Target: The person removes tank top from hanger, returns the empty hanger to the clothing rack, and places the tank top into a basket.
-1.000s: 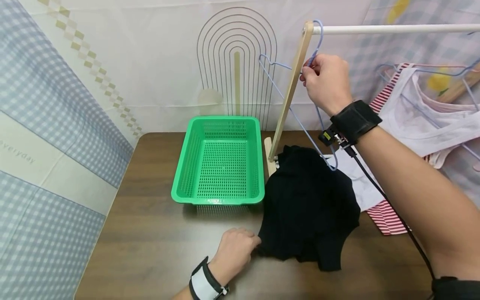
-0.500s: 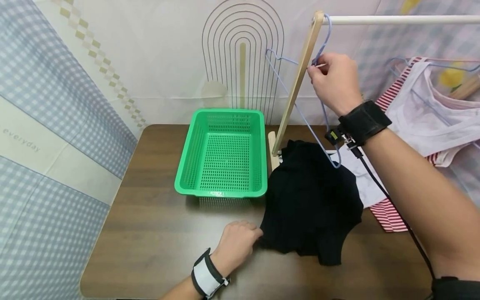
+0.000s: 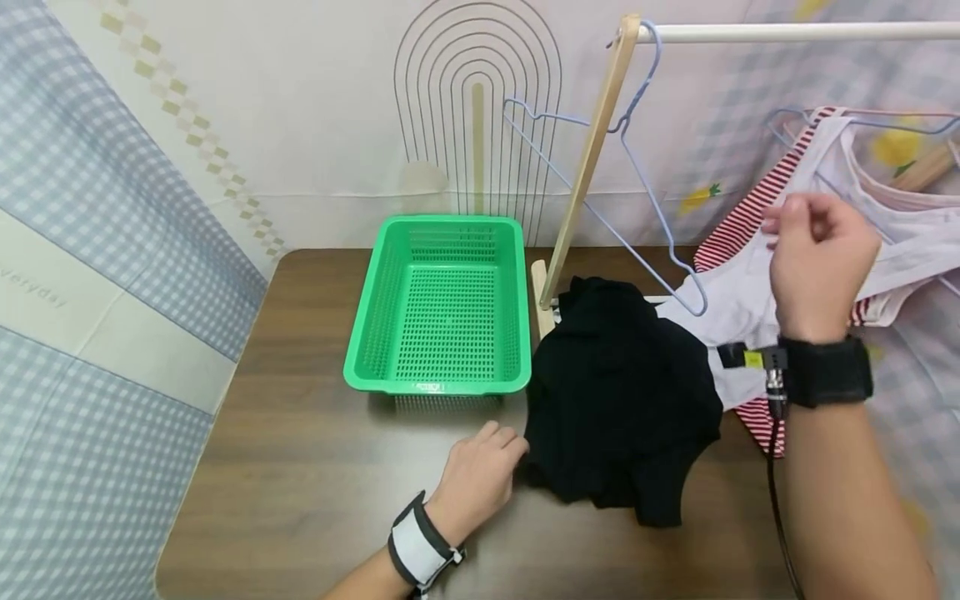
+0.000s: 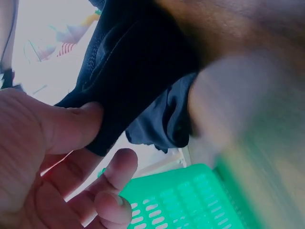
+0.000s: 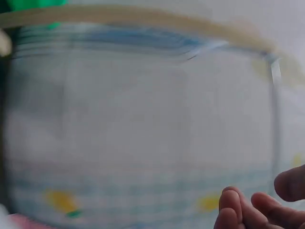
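In the head view a black top [image 3: 618,408] lies spread on the table beside a green basket. My left hand [image 3: 480,471] is at its left edge. The left wrist view shows thumb and forefinger pinching a fold of that black cloth [image 4: 138,71], with the other fingers bent loosely. A light-blue wire hanger [image 3: 637,96] hangs bare by its hook at the left end of the rack's white rail. My right hand [image 3: 821,258] is in the air right of the hanger, fingers loosely curled and holding nothing, in front of a white sleeveless top [image 3: 738,292].
The green basket [image 3: 437,386] sits at the back of the wooden table [image 3: 300,467]. A wooden post [image 3: 592,162] bears the rack's white rail [image 3: 787,33]. Red-striped cloth [image 3: 738,221] and white garments hang at the right. A patterned curtain stands behind.
My right hand has let go of the hanger and moved right and down; the hanger now hangs free and has swung slightly. My left hand stays at the black top's edge.
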Motion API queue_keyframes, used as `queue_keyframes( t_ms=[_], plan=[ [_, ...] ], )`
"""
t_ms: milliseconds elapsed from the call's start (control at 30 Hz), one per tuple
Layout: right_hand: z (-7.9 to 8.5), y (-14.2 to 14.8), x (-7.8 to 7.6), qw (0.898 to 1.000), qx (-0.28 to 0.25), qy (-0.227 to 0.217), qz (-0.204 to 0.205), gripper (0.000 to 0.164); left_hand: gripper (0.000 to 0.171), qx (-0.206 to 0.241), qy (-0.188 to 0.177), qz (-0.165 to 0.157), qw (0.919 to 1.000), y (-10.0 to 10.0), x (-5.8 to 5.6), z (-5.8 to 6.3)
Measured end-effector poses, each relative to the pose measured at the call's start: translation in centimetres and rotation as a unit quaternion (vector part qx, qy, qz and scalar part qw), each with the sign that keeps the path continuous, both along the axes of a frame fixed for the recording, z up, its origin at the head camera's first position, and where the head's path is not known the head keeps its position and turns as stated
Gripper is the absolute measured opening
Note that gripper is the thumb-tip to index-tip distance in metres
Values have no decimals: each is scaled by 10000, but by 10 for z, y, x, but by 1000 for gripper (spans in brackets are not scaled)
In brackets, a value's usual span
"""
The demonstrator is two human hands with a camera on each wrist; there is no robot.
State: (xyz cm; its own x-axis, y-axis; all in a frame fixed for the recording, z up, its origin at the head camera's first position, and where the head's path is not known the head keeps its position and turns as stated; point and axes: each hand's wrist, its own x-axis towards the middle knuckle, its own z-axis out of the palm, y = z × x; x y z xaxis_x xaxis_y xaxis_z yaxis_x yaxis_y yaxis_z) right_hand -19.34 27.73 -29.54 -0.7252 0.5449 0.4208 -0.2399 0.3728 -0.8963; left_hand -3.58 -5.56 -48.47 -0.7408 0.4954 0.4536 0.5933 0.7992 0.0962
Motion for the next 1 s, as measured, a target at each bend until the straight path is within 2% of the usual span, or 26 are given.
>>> queue_keyframes(
  t_ms=[100, 200, 300, 367, 467, 567, 733, 900, 1000],
  plan=[
    [-48, 14, 5, 9951, 623, -748, -150, 19, 11, 151, -163, -98, 9997, 7, -7, -1],
    [-93, 14, 10, 9792, 1372, -1493, 0, 27, 10, 287, -431, -223, 9984, 16, -14, -3],
    [-126, 7, 14, 9633, 1831, -1946, 266, 34, 8, 358, -757, -285, 9961, 25, -23, -7],
    [-141, 2, 16, 9554, 2058, -2068, 450, 35, 6, 396, -944, -289, 9943, 31, -30, -9],
    [-154, -1, 19, 9436, 2319, -2238, 751, 42, 6, 492, -1210, -209, 9912, 41, -42, -12],
    [-161, -2, 21, 9295, 2508, -2460, 1118, 54, 7, 665, -1543, -51, 9858, 50, -53, -15],
    [-169, 0, 21, 8978, 2625, -3154, 1597, 79, 7, 979, -2090, 224, 9727, 64, -68, -22],
    [-178, 1, 19, 8730, 2567, -3711, 1849, 95, 7, 1057, -1989, 518, 9729, 75, -80, -24],
    [-181, 0, 18, 8629, 2715, -3837, 1858, 88, 5, 838, -1961, 641, 9749, 79, -85, -24]
  ],
)
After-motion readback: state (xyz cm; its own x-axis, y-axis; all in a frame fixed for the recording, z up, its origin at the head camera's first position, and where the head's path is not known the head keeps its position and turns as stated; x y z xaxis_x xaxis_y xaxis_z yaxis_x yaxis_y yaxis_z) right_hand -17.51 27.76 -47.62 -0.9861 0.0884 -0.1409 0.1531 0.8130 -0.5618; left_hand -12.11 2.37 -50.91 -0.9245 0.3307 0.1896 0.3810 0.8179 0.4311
